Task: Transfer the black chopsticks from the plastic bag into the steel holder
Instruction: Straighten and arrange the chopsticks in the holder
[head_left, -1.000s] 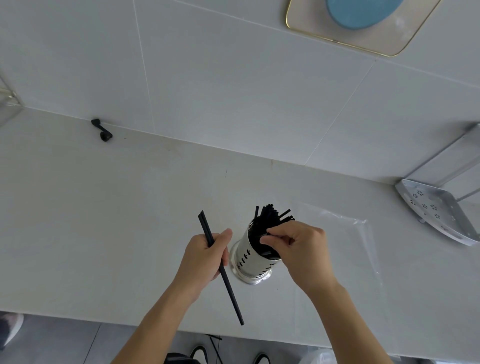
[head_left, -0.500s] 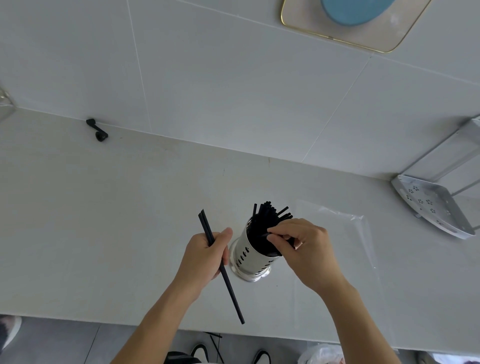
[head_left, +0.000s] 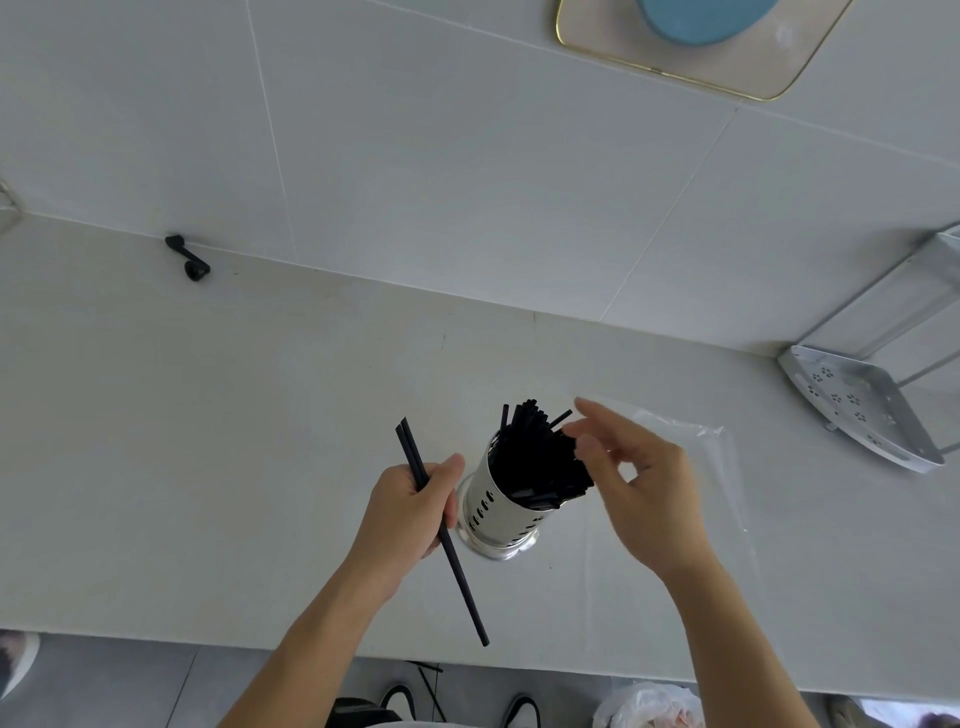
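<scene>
Black chopsticks (head_left: 535, 457); shiny steel holder (head_left: 493, 512), slotted; blue plate (head_left: 701, 21).

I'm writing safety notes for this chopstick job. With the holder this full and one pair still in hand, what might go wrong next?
1. The steel holder looks packed with chopsticks leaning right; pushing in the pair gripped by the left hand may jam or tip it.
2. The right hand is open beside the bundle, steadying nothing.
3. The holder stands by the plastic bag, which may let it slide if it touches.
</scene>
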